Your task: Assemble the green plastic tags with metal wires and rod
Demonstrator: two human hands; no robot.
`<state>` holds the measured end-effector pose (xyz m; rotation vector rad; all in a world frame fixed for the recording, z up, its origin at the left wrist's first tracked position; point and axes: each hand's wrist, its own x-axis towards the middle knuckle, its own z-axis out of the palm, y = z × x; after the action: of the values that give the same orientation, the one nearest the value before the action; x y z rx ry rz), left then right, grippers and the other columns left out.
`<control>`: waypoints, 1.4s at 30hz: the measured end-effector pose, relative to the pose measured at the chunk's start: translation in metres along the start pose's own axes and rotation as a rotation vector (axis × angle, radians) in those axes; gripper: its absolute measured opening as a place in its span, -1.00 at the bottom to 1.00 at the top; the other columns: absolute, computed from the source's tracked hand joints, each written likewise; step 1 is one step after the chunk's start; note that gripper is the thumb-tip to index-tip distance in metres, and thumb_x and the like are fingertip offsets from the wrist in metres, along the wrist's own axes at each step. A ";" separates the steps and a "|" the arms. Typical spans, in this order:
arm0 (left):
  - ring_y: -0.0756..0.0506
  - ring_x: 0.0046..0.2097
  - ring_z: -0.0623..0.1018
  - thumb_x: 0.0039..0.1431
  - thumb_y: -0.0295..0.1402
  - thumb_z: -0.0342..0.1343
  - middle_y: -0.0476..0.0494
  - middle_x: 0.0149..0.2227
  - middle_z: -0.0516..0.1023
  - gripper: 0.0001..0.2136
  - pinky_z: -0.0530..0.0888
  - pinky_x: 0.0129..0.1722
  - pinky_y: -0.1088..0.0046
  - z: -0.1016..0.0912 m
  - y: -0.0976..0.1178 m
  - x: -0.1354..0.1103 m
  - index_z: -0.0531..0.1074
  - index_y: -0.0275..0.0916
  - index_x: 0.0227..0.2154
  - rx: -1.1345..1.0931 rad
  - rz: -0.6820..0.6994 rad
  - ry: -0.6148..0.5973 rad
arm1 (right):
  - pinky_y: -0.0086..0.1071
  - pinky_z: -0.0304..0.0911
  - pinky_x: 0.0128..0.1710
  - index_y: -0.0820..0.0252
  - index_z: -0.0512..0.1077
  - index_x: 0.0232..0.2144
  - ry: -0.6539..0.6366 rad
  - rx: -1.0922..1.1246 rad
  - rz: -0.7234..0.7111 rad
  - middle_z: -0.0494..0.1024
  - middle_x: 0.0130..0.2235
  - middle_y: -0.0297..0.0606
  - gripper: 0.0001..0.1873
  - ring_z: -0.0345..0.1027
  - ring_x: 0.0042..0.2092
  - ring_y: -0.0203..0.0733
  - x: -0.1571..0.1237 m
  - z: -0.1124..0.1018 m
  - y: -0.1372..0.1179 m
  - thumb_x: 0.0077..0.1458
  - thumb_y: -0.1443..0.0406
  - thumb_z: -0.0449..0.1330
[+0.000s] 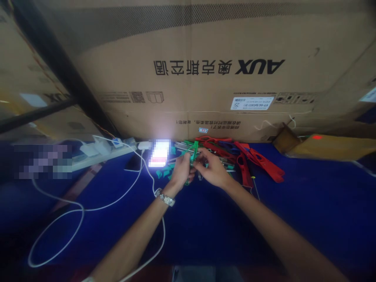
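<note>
In the middle of the head view, my left hand is closed around a green plastic piece, whose narrow upper end sticks up between thumb and fingers. My right hand meets it from the right, thumb and fingers pinched close to the piece's lower part. What lies between those fingertips is hidden. Just behind both hands lies a pile of thin metal rods mixed with green parts. Small green pieces are scattered left of my left hand.
Red flat strips lie right of the pile on the blue cloth. A lit phone and a power strip are at the left, with a white cable looping forward. A large cardboard box stands behind.
</note>
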<state>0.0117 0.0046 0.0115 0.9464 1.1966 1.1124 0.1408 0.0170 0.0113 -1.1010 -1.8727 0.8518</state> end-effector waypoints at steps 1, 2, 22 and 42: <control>0.10 -0.76 0.08 0.27 -0.04 -0.04 0.18 -0.72 0.10 -0.67 0.09 -0.80 0.61 0.000 -0.001 0.001 0.22 -0.17 -0.47 -0.005 -0.001 -0.003 | -0.32 0.26 -0.23 0.16 0.38 -0.07 -0.001 0.002 0.000 0.50 -0.36 -0.35 -0.67 0.40 -0.32 -0.21 0.000 0.000 0.000 0.07 0.34 0.16; 0.10 -0.76 0.08 0.27 -0.02 -0.03 0.18 -0.71 0.10 -0.65 0.10 -0.80 0.61 -0.001 -0.001 0.001 0.21 -0.17 -0.48 -0.010 0.000 -0.007 | -0.31 0.27 -0.22 0.16 0.38 -0.06 -0.003 0.005 -0.001 0.50 -0.37 -0.35 -0.66 0.40 -0.32 -0.21 0.000 0.000 0.001 0.07 0.34 0.16; 0.04 -0.70 0.21 0.28 -0.11 -0.27 0.08 -0.63 0.22 -0.65 0.24 -0.75 0.59 -0.011 -0.001 0.002 0.32 -0.21 -0.35 -0.191 -0.099 -0.301 | -0.36 0.19 -0.35 0.15 0.34 -0.52 -0.009 0.282 0.098 0.40 -0.51 -0.40 -0.54 0.27 -0.42 -0.26 0.012 -0.004 0.008 -0.04 -0.10 0.27; 0.11 -0.75 0.08 0.22 0.12 -0.10 0.11 -0.70 0.11 -0.46 -0.08 -0.75 0.60 -0.009 0.001 -0.004 0.35 -0.25 -0.60 0.088 -0.182 -0.105 | -0.36 0.23 -0.39 0.15 0.33 -0.44 -0.027 0.209 0.049 0.43 -0.49 -0.37 -0.55 0.33 -0.43 -0.24 0.008 -0.005 0.006 0.14 -0.10 0.16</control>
<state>0.0026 0.0012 0.0120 0.9316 1.2276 0.8618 0.1443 0.0278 0.0110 -1.0133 -1.7390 1.0696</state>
